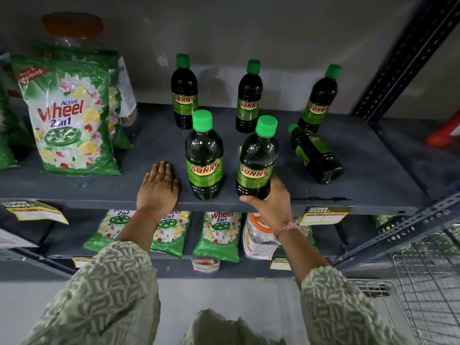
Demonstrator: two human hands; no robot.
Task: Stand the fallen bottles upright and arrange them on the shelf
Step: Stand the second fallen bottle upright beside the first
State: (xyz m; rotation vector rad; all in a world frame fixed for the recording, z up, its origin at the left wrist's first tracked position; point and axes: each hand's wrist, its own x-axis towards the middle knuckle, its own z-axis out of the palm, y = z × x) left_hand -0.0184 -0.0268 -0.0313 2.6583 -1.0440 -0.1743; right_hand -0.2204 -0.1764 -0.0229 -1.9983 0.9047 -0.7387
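Several dark Sunny bottles with green caps are on the grey shelf (149, 150). Three stand upright at the back: left (184, 93), middle (248, 98), right (319, 98). Two stand at the front: one (204, 158) beside my left hand, and one (257, 160) whose base my right hand (271, 202) grips at the shelf's front edge. One bottle (315, 154) lies on its side at the right, cap pointing toward the back. My left hand (159, 185) rests flat on the shelf, holding nothing.
Green Wheel detergent bags (72, 120) stand on the shelf's left. More bags (216, 235) and a jar (258, 237) fill the lower shelf. A perforated metal upright (403, 58) borders the right. A wire basket (428, 282) sits at lower right.
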